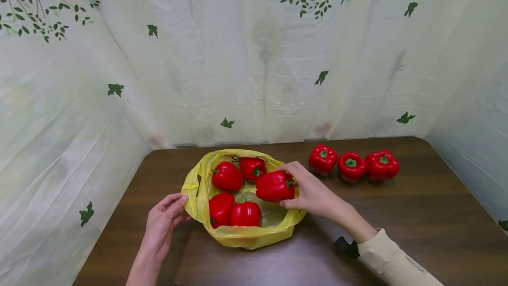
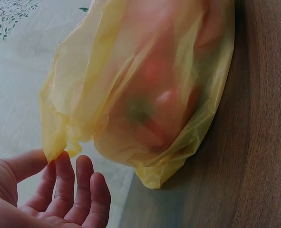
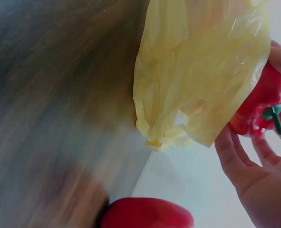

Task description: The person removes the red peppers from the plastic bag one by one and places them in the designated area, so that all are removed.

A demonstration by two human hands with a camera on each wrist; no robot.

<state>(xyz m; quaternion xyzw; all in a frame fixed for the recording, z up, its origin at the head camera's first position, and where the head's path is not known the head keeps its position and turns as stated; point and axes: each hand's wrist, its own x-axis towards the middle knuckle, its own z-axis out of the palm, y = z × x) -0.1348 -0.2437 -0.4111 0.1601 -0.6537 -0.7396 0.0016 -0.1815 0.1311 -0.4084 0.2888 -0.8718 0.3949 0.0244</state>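
Note:
A yellow plastic bag [image 1: 270, 237] lies on the table with its mouth spread wide, several red bell peppers [image 1: 227, 176] inside. At its left rim my left hand [image 1: 166, 215] pinches the edge between thumb and fingertips, as the left wrist view shows at the bag's thin corner [image 2: 54, 137]. My right hand [image 1: 307, 189] grips another red bell pepper [image 1: 274, 186] over the right part of the bag's mouth, its green stem toward the palm. In the right wrist view the bag's side [image 3: 202, 71] partly covers this held bell pepper [image 3: 254, 109].
Three more red bell peppers [image 1: 351, 167] stand in a row on the brown wooden table [image 1: 428, 215], behind and right of the bag. A pale curtain [image 1: 246, 65] with printed leaves hangs behind the table's back edge. The right wrist wears a black band [image 1: 347, 248].

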